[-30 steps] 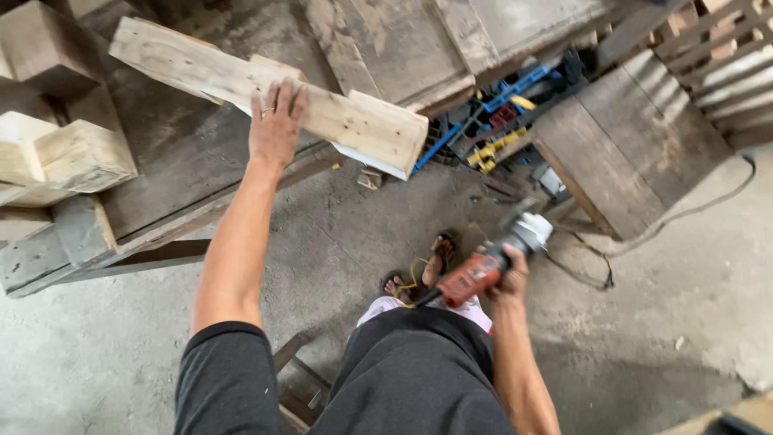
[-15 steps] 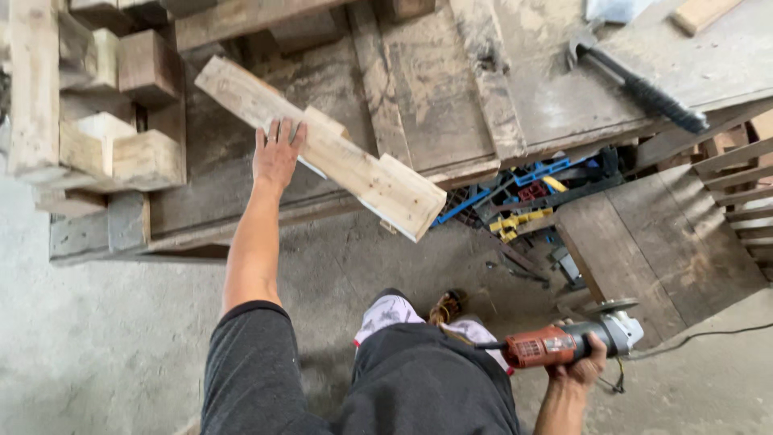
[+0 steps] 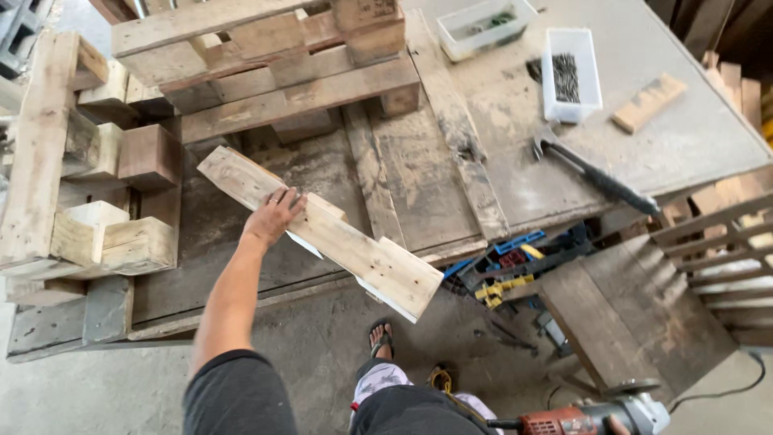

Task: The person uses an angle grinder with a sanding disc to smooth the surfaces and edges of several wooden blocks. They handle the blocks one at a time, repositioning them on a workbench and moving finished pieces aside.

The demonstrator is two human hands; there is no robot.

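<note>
My left hand (image 3: 274,216) presses flat on a pale wooden plank (image 3: 362,254) that lies slantwise on the workbench (image 3: 419,177), its lower right end jutting past the bench's front edge. My right hand (image 3: 618,424) is barely visible at the bottom edge, gripping an orange and grey angle grinder (image 3: 592,417) held low beside my leg. The grinder's disc end points right.
Stacked pallet blocks and boards (image 3: 88,185) fill the bench's left and back. A hammer (image 3: 592,173), two plastic trays of fasteners (image 3: 570,74) and a small wood offcut (image 3: 648,102) lie at the right. A tool crate (image 3: 519,266) sits under the bench, and a low wooden stool (image 3: 628,314) beside it.
The view has tilted up over the bench. The plank and my left hand on it stay in place; the grinder has dropped lower and further right in view.
</note>
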